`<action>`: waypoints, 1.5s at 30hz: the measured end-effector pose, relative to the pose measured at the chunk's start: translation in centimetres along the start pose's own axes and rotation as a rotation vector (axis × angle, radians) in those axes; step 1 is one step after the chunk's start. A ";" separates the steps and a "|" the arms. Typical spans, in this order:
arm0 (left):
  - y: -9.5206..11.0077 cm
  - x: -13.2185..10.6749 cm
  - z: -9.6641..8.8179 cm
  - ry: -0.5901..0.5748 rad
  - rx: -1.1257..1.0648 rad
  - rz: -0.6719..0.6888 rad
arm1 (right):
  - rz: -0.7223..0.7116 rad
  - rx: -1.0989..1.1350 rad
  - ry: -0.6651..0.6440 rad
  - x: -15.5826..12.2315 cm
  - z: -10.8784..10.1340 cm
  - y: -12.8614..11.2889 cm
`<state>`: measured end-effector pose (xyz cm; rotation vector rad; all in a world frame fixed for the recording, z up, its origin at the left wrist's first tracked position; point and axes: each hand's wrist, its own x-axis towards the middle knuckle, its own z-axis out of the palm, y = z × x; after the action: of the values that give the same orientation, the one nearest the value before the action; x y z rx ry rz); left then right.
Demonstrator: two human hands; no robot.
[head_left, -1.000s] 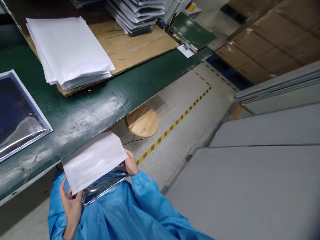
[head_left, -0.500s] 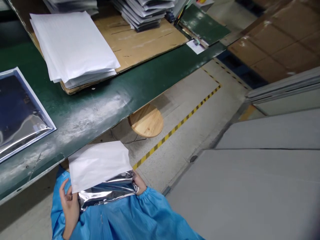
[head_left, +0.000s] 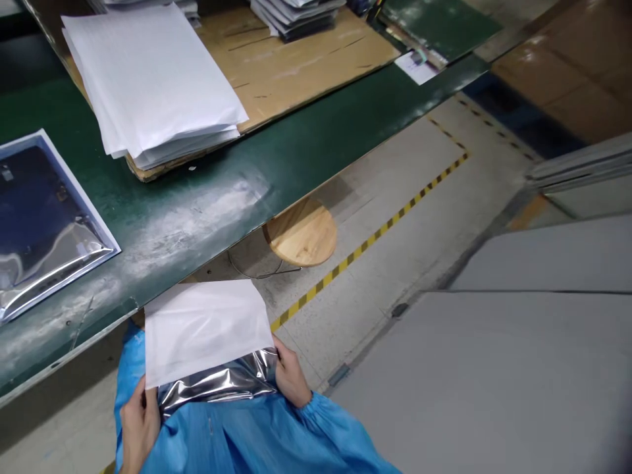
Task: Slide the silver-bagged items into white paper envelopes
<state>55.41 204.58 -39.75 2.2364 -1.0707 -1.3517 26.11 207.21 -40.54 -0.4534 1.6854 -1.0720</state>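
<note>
A shiny silver film bag [head_left: 217,382] is held low in front of my blue smock. A white paper sheet or envelope [head_left: 207,329] lies over its far part, and I cannot tell whether the two are joined. My left hand [head_left: 141,418] pinches the left edge, thumb and fingers closed where paper and film meet. On the other side, my right hand [head_left: 292,375] grips the right edge, its thumb on top and the other fingers mostly hidden underneath. Further left, a clear-covered dark blue flat pack with a pale border [head_left: 47,197] rests on the green bench [head_left: 197,224].
A stack of white sheets [head_left: 153,79] sits on a cardboard sheet [head_left: 301,72], with more stacks [head_left: 301,16] behind. A round wooden stool [head_left: 306,234] stands below the bench edge. Grey panels [head_left: 494,368] fill the right. Yellow-black tape [head_left: 365,243] marks the floor.
My left hand's raised fingers have closed onto the bag's left edge. My right hand now shows more, at the right edge. The view has shifted slightly.
</note>
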 end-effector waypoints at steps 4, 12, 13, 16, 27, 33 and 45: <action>0.6 -0.4 -1.4 -0.135 -0.029 0.048 | 0.320 0.301 -0.213 -0.5 -0.2 0.9; 4.0 6.6 -2.7 -0.501 -0.538 -0.151 | 0.328 0.099 -0.400 3.3 -3.1 -1.3; 4.8 7.9 -1.9 -0.419 -0.568 -0.132 | 0.343 0.120 -0.339 4.6 -2.7 -1.7; 7.3 10.1 0.5 -0.245 -0.486 -0.091 | 0.327 0.167 -0.196 8.2 0.0 -2.3; 8.6 5.8 0.3 -0.305 -0.518 -0.388 | 0.371 0.413 -0.105 4.3 3.0 -4.1; 5.7 3.9 -1.0 -0.255 -0.468 -0.441 | 0.182 0.245 0.010 2.1 3.7 -3.3; 3.1 -0.4 -1.5 -0.229 -0.517 -0.641 | 0.342 0.224 -0.327 1.1 2.2 -3.8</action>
<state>55.21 202.63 -36.92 2.1117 0.0092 -1.8947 26.90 203.44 -38.23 -0.1739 1.2804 -0.8679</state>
